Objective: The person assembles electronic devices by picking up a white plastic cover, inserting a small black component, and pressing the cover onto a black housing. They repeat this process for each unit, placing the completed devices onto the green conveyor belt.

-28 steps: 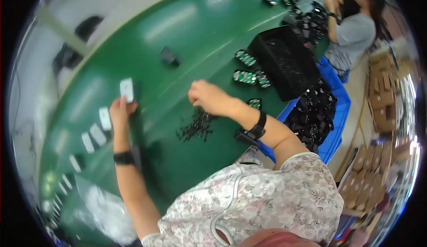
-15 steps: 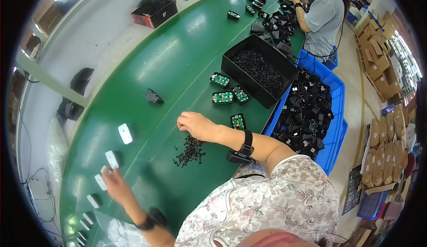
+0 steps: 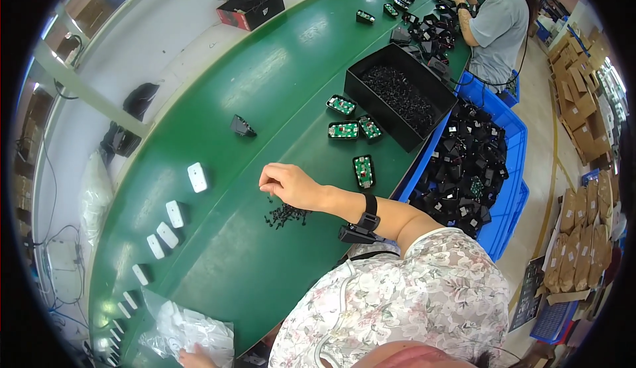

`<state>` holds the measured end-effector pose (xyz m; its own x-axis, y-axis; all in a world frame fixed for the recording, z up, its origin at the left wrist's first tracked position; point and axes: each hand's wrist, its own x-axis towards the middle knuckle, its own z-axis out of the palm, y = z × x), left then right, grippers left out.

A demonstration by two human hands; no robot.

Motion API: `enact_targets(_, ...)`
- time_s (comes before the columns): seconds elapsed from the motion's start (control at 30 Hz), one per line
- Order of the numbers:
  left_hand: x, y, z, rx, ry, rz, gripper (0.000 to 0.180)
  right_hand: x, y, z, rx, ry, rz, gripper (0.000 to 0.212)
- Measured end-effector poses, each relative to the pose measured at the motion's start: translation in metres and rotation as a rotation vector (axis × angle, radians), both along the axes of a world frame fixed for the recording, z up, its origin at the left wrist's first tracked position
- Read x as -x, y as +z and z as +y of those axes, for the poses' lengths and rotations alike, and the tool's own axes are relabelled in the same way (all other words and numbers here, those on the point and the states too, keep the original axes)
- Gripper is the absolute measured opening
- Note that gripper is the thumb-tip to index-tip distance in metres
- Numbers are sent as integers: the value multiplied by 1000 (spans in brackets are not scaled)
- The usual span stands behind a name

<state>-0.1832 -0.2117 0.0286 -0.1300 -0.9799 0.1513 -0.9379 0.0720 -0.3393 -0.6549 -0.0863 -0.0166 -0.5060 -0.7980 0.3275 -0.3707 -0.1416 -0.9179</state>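
Note:
My left hand [image 3: 197, 357] is at the bottom edge, fingers apart, touching a clear plastic bag [image 3: 199, 328] of white pieces; part of it lies outside the picture. My right hand [image 3: 290, 184] hovers over a small heap of black screws [image 3: 286, 215], its fingers curled in a pinch. Whatever those fingertips hold is hidden. Along the table's left side stands a row of white-faced rectangular casings [image 3: 175, 214]. Right of my right hand lies an open black casing with a green circuit board [image 3: 364, 171]. Several similar ones [image 3: 344, 129] sit beyond it.
A black bin of small dark parts [image 3: 397, 96] stands on the green table [image 3: 291, 56]. Beside it, a blue crate [image 3: 513, 169] holds black casings. One black casing [image 3: 243, 126] sits mid-table. A co-worker [image 3: 497, 30] works at the far right.
My left hand has left the white casings and moved down to the plastic bag. The right hand stays over the screws, fingers more curled. The whole view has shifted slightly.

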Motion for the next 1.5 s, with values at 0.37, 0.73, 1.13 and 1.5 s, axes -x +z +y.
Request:
enact_targets(0.37, -58, -63, -67, -102, -8, 326, 29, -7, -4, 5, 39, 42, -102, 6)
enact_targets(0.73, -47, -25, -9, -196, -118, 318, 37, -12, -7, -2, -18, 87, -99, 2)
enact_targets(1.13, 55, 6, 11, 280, -82, 1404, 24, -32, 12, -9, -146, 227, -540, 10)
enact_targets(1.5, 251, -28, 49, -857, -434, 1754, 21, -63, 29, -10, -174, 342, -624, 10)
